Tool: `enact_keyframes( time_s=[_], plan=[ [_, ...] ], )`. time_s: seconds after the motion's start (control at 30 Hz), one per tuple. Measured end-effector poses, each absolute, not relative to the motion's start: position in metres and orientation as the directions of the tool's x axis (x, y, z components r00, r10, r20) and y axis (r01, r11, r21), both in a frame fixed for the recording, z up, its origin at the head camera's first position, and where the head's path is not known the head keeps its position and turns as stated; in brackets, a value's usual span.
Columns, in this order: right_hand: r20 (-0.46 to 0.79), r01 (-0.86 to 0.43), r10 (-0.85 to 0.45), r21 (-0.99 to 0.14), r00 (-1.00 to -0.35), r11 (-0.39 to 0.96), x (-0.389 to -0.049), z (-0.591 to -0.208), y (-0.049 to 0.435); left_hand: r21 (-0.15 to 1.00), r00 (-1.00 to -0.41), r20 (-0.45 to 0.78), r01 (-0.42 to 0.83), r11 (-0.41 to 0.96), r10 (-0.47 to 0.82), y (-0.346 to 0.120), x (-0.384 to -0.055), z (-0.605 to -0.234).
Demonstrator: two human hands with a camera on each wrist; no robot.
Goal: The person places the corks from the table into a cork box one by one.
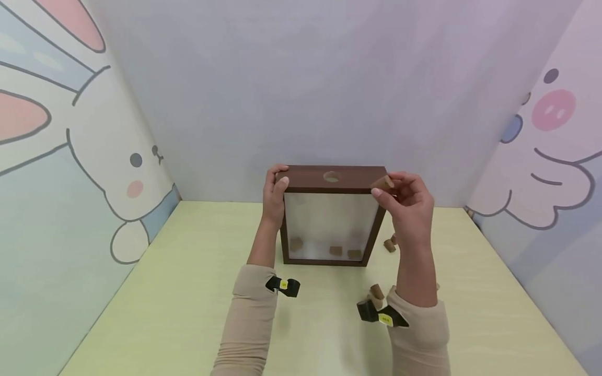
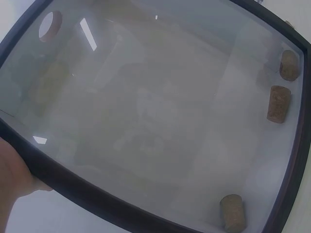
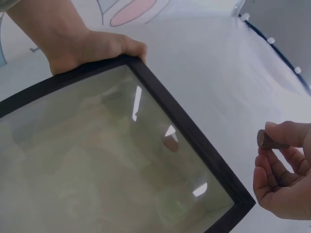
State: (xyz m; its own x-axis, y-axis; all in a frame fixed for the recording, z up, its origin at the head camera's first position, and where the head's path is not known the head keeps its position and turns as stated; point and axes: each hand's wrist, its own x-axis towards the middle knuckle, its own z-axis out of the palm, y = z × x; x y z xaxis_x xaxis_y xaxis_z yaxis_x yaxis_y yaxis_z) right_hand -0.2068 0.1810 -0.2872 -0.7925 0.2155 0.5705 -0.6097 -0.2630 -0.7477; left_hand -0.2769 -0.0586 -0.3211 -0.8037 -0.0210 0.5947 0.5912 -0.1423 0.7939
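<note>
A dark brown wooden frame box (image 1: pixel 329 180) with a clear front stands upright on the table, with a round hole (image 1: pixel 332 177) in its top face. Three corks lie inside along the bottom, among them one cork (image 2: pixel 279 104) near the corner and another cork (image 2: pixel 233 213) farther along. My left hand (image 1: pixel 275 193) grips the box's upper left corner, thumb on top. Between thumb and fingers my right hand (image 1: pixel 411 201) pinches a cork (image 3: pixel 268 140) beside the upper right corner, to the right of the hole.
Loose corks (image 1: pixel 390 244) lie on the pale yellow table (image 1: pixel 207 313) to the right of the box. More corks (image 1: pixel 377 292) are near my right wrist. A grey-white wall (image 1: pixel 305 94) rises behind, with cartoon-printed panels on both sides.
</note>
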Motion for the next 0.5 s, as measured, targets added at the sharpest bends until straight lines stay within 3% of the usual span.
enact_keyframes(
  time_s=[0.17,0.5],
  plan=[
    [0.527,-0.557,0.181,-0.785,-0.831,-0.272,-0.219,-0.271,0.179,0.792,-0.802,0.597,0.594,-0.142,-0.022,-0.058,-0.280,-0.320],
    [0.527,-0.524,0.026,-0.838,-0.850,-0.154,-0.249,-0.247,0.169,0.801,-0.813,0.581,0.580,-0.149,-0.042,-0.060,-0.301,-0.342]
  ],
)
